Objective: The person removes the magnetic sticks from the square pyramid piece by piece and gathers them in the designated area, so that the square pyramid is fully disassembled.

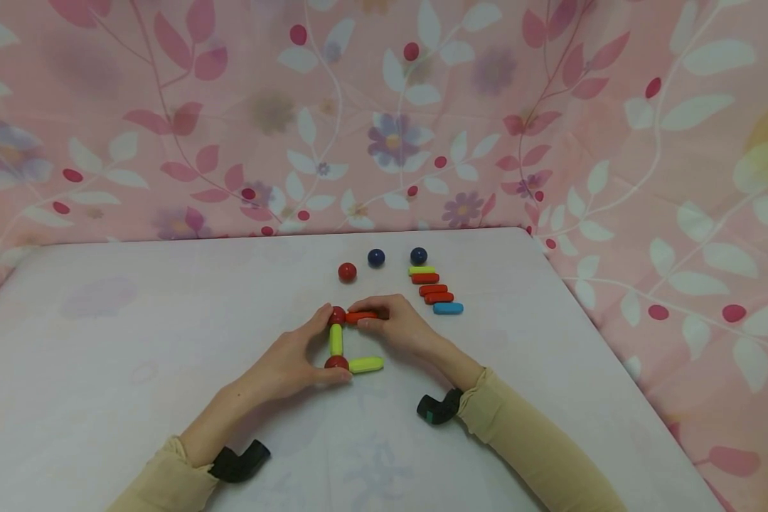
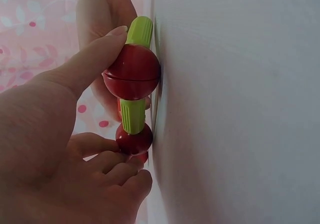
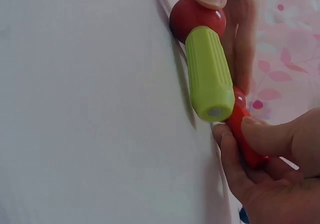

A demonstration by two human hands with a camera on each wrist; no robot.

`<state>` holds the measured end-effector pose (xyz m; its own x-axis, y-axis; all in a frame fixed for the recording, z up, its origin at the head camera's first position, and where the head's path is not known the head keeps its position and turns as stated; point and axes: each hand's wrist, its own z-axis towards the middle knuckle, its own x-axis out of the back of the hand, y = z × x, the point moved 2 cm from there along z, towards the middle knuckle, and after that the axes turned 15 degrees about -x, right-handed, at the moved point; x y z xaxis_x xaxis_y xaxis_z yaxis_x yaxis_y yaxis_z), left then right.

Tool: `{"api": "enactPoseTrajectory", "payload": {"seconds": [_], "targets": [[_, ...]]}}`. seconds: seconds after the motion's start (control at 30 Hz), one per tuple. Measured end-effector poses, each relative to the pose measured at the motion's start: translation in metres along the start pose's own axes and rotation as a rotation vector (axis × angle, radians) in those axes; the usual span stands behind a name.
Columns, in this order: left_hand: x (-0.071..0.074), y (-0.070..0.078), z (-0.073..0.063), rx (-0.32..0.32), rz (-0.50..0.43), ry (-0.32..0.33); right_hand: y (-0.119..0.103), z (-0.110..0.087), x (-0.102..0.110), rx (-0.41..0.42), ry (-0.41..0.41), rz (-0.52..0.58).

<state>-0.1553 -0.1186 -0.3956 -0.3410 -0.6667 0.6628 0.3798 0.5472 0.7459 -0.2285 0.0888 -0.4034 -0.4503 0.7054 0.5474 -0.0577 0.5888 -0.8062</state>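
Note:
My left hand (image 1: 281, 364) grips a joined piece on the white table, thumb on the near red ball (image 1: 336, 363) and fingers at the far red ball (image 1: 338, 314). A yellow-green stick (image 1: 336, 341) links these two balls. From the near ball a second yellow-green stick (image 1: 367, 365) points right; its free end shows a grey metal disc in the right wrist view. Between thumb and fingers, my right hand (image 1: 402, 328) pinches a red stick (image 3: 242, 134), its end right at the far ball. Fingers cover part of that stick.
Behind the hands lie a loose red ball (image 1: 348, 272) and two dark blue balls (image 1: 376, 257). To the right, a row holds a yellow-green stick (image 1: 421, 270), several red sticks (image 1: 434, 290) and a blue stick (image 1: 448, 308). A pink floral cloth (image 1: 333, 142) hangs behind the table (image 1: 134, 341).

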Motion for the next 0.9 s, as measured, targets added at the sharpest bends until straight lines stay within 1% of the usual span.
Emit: {"api": "enactPoseTrajectory", "payload": {"seconds": [0.2,0.37,0.57,0.7,0.8,0.9], "targets": [[-0.003,-0.001,0.0,0.01,-0.008,-0.006,-0.001,-0.006,0.011,-0.01,0.02,0.0],[-0.005,-0.001,0.002,0.009,0.005,-0.007,0.006,-0.017,0.028,-0.034,0.04,-0.034],[-0.003,0.0,0.0,0.014,0.021,-0.007,0.02,-0.033,0.05,-0.051,0.062,-0.039],[-0.003,0.0,-0.001,0.016,0.014,-0.009,0.03,-0.044,0.064,-0.06,0.103,-0.053],[-0.002,0.0,-0.001,0.01,0.012,-0.007,0.039,-0.051,0.074,-0.088,0.138,-0.05],[-0.001,0.0,-0.001,0.006,0.009,-0.007,0.047,-0.057,0.083,-0.124,0.169,-0.014]]}}
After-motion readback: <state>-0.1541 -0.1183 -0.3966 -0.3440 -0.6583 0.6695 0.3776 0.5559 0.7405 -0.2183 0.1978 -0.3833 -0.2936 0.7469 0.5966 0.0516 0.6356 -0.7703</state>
